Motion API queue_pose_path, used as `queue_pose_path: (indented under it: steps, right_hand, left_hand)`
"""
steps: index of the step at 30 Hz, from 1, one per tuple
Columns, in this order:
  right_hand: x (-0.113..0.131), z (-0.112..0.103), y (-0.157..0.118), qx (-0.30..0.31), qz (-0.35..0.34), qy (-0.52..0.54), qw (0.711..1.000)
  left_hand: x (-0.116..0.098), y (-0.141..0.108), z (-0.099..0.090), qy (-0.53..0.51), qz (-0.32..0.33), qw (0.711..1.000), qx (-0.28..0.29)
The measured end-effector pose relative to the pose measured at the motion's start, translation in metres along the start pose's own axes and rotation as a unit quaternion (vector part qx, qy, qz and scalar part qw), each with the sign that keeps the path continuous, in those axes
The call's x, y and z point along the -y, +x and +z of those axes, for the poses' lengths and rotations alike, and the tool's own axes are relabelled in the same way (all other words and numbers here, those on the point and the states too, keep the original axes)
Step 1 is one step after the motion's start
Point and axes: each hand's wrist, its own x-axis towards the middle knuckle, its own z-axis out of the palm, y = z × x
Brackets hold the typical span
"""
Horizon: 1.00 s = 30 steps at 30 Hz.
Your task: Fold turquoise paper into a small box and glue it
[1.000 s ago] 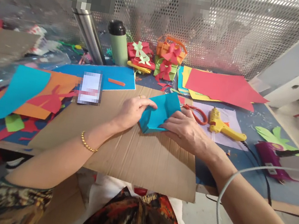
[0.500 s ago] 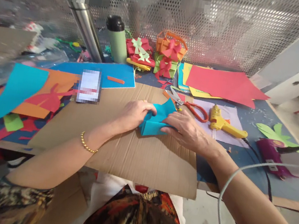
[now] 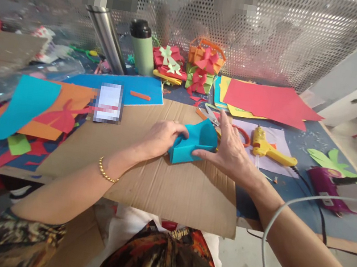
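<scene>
A small blue folded paper box (image 3: 189,149) rests on the cardboard sheet (image 3: 143,182), with its far flap standing up. My left hand (image 3: 161,137) grips its left side, the fingers curled over the edge. Beside the right end of the box, my right hand (image 3: 230,148) is spread, its thumb touching or close to the front wall and its fingers raised. Red-handled scissors (image 3: 213,114) lie behind the right hand, partly covered by it. A yellow glue gun (image 3: 272,150) lies on lilac paper (image 3: 282,138) to the right.
Coloured paper sheets (image 3: 265,102) lie at the back right. Decorated paper boxes (image 3: 204,65) and a green bottle (image 3: 141,48) stand at the back. Paper scraps (image 3: 40,125) and a phone (image 3: 108,102) are on the left. A pale cable (image 3: 273,220) crosses my right forearm.
My right hand has opened, its fingers lifting off the box and spreading upward. More of the box's right side now shows. My left hand keeps its hold.
</scene>
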Motion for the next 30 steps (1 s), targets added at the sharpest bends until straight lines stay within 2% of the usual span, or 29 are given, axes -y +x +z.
queue_pose_path:
  steps: [3,7,14,20,25,30]
  right_hand:
    - [-0.001,0.001,0.0,0.015,0.009,0.054,0.998]
    - [0.006,-0.001,0.001,0.042,-0.031,0.115,0.992]
    - [0.016,-0.004,-0.002,0.042,-0.064,0.089,0.993]
    - [0.023,-0.008,-0.001,0.045,-0.106,0.1,0.988]
    - [0.025,-0.011,-0.002,0.068,-0.064,0.103,0.99]
    - [0.026,-0.016,0.0,0.097,-0.006,0.123,0.988]
  left_hand:
    - [0.0,0.0,0.0,0.004,-0.003,1.0,-0.004]
    - [-0.002,0.0,0.0,0.016,-0.009,1.0,0.001]
    - [-0.011,0.0,-0.005,0.04,-0.047,0.998,0.031]
    - [-0.015,0.003,-0.018,0.026,-0.094,0.991,0.093]
    - [-0.016,0.003,-0.025,-0.006,-0.11,0.988,0.109]
    - [-0.017,0.003,-0.026,0.008,-0.113,0.987,0.118]
